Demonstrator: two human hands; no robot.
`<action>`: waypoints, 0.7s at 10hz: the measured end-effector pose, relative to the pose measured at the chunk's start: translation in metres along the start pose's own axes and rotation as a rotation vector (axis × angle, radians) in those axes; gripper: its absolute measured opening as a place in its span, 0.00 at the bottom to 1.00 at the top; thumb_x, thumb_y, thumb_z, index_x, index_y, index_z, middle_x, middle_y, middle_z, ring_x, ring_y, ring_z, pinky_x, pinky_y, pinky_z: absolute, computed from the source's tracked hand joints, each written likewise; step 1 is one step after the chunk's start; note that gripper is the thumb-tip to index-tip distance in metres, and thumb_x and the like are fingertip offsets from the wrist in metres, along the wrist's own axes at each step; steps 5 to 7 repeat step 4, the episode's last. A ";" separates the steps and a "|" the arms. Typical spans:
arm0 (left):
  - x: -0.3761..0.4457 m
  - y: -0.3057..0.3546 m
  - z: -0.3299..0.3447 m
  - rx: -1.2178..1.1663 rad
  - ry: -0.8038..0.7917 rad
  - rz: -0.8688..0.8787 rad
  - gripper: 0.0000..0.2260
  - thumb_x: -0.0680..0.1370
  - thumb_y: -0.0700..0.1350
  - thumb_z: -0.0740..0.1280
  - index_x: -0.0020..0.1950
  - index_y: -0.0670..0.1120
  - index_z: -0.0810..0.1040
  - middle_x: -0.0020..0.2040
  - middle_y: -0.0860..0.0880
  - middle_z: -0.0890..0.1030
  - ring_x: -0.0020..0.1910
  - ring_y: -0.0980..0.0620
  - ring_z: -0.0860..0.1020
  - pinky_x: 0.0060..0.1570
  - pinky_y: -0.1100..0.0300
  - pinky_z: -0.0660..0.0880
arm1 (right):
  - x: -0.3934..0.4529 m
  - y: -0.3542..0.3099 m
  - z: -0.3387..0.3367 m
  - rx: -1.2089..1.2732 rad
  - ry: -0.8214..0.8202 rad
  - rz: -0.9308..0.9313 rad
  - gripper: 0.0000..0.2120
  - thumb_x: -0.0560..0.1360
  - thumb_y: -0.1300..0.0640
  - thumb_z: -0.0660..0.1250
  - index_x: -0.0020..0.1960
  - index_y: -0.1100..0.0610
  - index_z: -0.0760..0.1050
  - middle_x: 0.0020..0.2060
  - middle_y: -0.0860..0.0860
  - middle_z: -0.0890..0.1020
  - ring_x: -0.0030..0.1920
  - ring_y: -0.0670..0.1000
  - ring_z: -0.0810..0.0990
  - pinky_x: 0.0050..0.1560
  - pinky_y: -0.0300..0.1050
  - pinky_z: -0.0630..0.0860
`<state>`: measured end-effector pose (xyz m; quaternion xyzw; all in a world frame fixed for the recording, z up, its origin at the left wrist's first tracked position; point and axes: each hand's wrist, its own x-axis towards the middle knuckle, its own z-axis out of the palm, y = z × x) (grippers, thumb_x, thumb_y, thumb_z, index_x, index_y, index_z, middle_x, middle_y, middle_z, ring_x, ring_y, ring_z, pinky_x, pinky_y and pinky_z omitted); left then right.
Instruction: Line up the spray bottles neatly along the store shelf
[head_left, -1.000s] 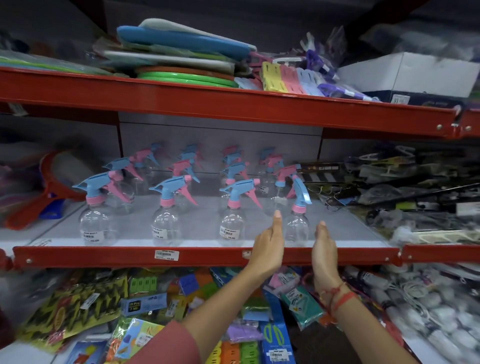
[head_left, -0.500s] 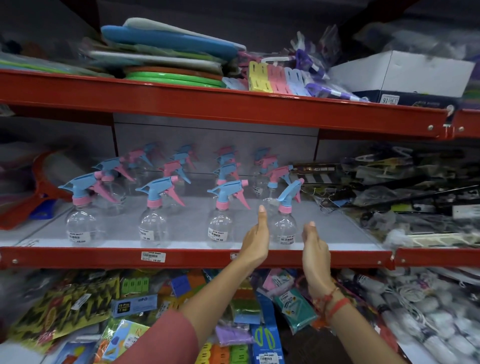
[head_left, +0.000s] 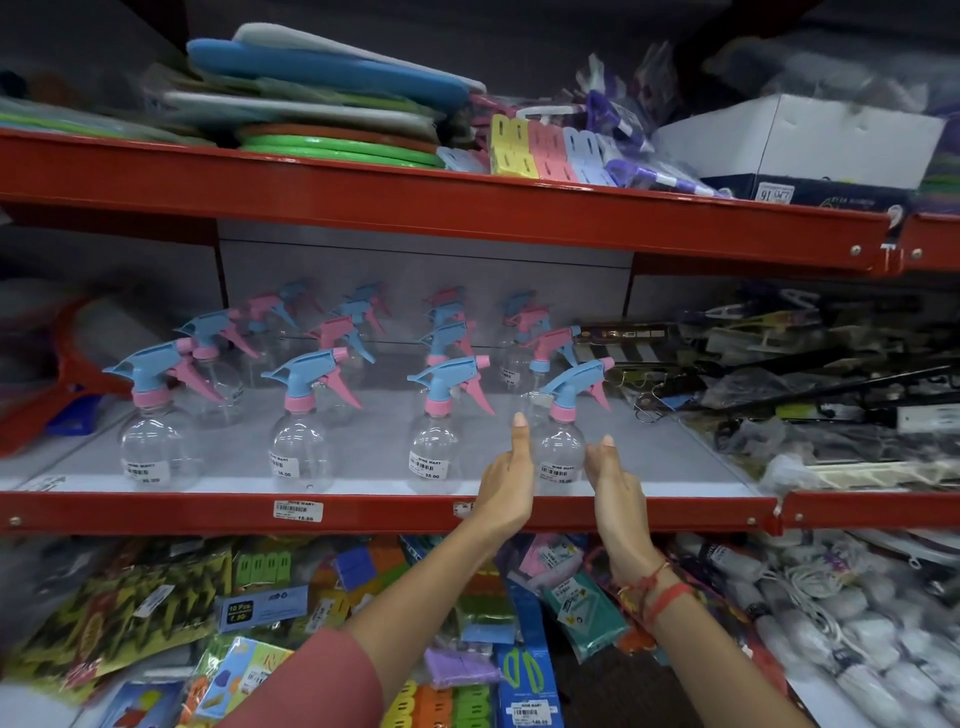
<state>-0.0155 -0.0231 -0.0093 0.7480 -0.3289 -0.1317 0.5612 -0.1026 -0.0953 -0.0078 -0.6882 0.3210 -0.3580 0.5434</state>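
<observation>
Now both hands flank the rightmost front spray bottle on the grey shelf.

White stickers on the clear bottles read "NINE MART" and "35.00"; a tag on the red shelf edge reads "15.00". Left hand and right hand stand upright and flat, palms facing inward, just beside the bottle and gripping nothing; contact cannot be told. Three more front bottles stand to the left, further rows behind. Packaged goods crowd the shelves above and below.

Head-worn camera faces the shelf close up, angled slightly downward.
</observation>
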 end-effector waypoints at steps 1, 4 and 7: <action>0.001 0.000 0.002 0.074 -0.009 0.054 0.21 0.71 0.73 0.36 0.38 0.61 0.58 0.36 0.59 0.64 0.35 0.63 0.63 0.35 0.64 0.57 | 0.000 -0.003 -0.001 -0.026 0.012 -0.005 0.35 0.79 0.39 0.47 0.60 0.70 0.72 0.61 0.63 0.78 0.63 0.60 0.75 0.64 0.58 0.68; -0.023 0.008 -0.010 -0.061 -0.041 -0.016 0.23 0.75 0.68 0.39 0.42 0.59 0.69 0.41 0.61 0.68 0.41 0.64 0.67 0.53 0.57 0.60 | -0.013 -0.008 0.003 -0.060 0.134 -0.076 0.31 0.79 0.40 0.49 0.36 0.64 0.74 0.31 0.54 0.75 0.36 0.54 0.73 0.38 0.50 0.67; -0.023 0.008 -0.010 -0.061 -0.041 -0.016 0.23 0.75 0.68 0.39 0.42 0.59 0.69 0.41 0.61 0.68 0.41 0.64 0.67 0.53 0.57 0.60 | -0.013 -0.008 0.003 -0.060 0.134 -0.076 0.31 0.79 0.40 0.49 0.36 0.64 0.74 0.31 0.54 0.75 0.36 0.54 0.73 0.38 0.50 0.67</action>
